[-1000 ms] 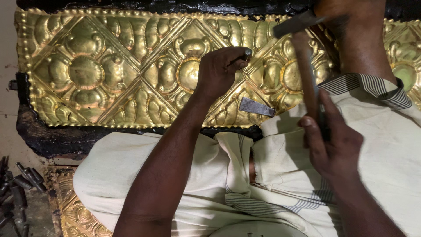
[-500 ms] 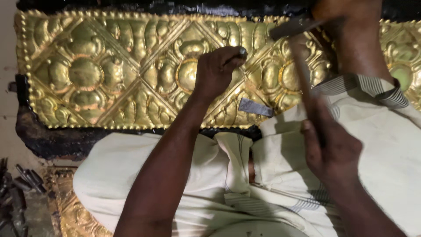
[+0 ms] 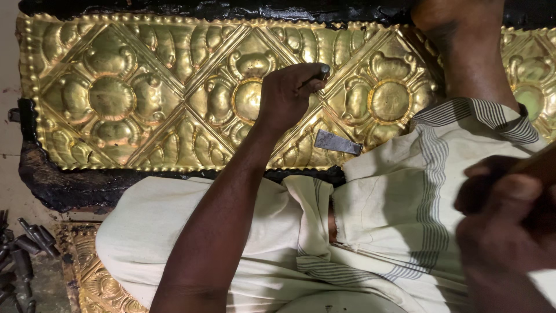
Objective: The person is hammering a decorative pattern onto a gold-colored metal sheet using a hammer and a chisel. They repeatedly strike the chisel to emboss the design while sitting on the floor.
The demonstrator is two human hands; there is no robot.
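A long embossed brass sheet (image 3: 145,98) with flower and diamond patterns lies on a black pitch bed (image 3: 87,185). My left hand (image 3: 286,95) is closed around a small metal punch (image 3: 323,71), its tip set on the sheet near the middle flower. My right hand (image 3: 504,226), blurred at the lower right, grips a wooden hammer handle (image 3: 536,165); the hammer head is out of the frame. My foot (image 3: 463,52) rests on the sheet at the upper right.
A flat grey metal piece (image 3: 337,142) lies on the sheet's lower edge. Several dark steel punches (image 3: 23,249) lie at the lower left beside another embossed brass piece (image 3: 95,278). My white striped cloth (image 3: 405,203) covers my lap.
The right hand has drawn the hammer back from above the sheet toward the lower right, close to the camera. The left hand and punch stay in place.
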